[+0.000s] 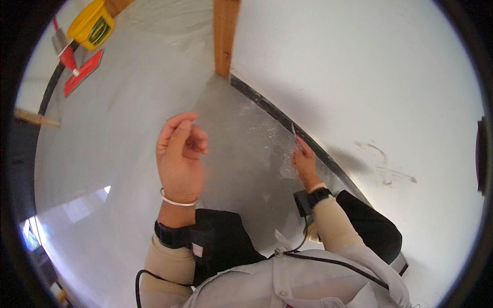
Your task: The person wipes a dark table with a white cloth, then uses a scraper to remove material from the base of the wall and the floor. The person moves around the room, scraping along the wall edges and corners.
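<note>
My right hand (305,163) is closed on a thin, narrow metal blade (294,130) that points away from me. Its tip is at the dark skirting strip (264,104) along the foot of the white wall (370,66); whether it touches cannot be told. Pale flecks mark the grey floor (241,154) beside the strip. My left hand (179,154) hovers over the floor, apart from the wall. Its fingers are curled, with thumb and forefinger close together; anything small between them is not discernible.
A wooden post (224,41) stands where the strip ends, ahead of me. At the far left are a yellow bucket (92,24) and a red flat-headed tool (82,74). Brown smears (380,159) mark the wall at right. My dark-clad knees (223,233) are close below my hands.
</note>
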Demonstrator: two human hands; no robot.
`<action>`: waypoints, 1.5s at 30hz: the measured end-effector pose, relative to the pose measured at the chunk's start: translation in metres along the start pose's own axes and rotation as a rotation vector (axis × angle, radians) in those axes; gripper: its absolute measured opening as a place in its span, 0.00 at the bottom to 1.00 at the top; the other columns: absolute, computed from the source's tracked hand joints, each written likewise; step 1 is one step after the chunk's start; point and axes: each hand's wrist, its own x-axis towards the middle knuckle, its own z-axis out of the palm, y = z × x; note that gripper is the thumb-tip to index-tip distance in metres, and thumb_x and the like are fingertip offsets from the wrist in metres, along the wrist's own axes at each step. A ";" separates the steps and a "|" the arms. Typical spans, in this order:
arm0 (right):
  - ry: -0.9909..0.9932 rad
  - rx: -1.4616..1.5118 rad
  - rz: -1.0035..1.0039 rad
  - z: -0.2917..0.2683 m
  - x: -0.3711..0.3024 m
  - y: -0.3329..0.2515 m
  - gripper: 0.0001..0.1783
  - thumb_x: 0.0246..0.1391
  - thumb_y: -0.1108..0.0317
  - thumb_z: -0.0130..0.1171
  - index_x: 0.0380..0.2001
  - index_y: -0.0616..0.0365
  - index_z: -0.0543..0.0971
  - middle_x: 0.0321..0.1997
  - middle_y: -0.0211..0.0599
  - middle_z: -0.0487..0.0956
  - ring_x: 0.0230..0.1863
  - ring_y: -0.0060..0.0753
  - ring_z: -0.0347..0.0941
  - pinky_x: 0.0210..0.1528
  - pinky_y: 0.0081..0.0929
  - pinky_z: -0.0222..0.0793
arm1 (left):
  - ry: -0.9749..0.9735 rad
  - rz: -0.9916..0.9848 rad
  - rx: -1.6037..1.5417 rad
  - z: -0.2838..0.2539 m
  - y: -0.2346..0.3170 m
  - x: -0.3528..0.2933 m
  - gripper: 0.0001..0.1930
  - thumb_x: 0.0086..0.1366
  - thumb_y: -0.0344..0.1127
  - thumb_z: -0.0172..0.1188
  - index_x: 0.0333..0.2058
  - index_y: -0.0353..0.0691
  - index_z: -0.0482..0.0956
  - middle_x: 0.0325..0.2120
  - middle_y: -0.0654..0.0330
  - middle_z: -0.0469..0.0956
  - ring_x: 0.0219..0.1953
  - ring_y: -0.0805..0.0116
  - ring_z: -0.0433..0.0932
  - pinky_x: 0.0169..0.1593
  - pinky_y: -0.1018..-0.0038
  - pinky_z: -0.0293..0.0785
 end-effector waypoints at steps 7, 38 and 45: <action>0.153 0.000 0.033 -0.101 -0.077 0.044 0.21 0.58 0.72 0.46 0.55 0.48 0.70 0.17 0.23 0.67 0.15 0.15 0.60 0.16 0.18 0.58 | -0.051 -0.062 0.017 0.012 -0.010 0.003 0.08 0.63 0.31 0.50 0.37 0.36 0.75 0.20 0.63 0.74 0.21 0.77 0.68 0.25 0.82 0.66; 0.239 -0.594 0.099 -0.157 -0.102 0.004 0.17 0.52 0.73 0.49 0.46 0.54 0.76 0.15 0.31 0.69 0.14 0.21 0.62 0.16 0.22 0.59 | -0.182 -0.086 0.229 0.032 -0.024 0.011 0.08 0.63 0.32 0.51 0.37 0.37 0.75 0.21 0.64 0.73 0.21 0.78 0.69 0.25 0.83 0.65; 0.389 -0.765 0.084 -0.093 -0.095 0.042 0.17 0.49 0.73 0.47 0.43 0.57 0.77 0.39 0.51 0.77 0.39 0.53 0.74 0.42 0.40 0.69 | -0.198 -0.167 0.214 0.039 -0.025 0.015 0.07 0.63 0.33 0.51 0.37 0.38 0.75 0.21 0.65 0.72 0.21 0.79 0.68 0.25 0.84 0.66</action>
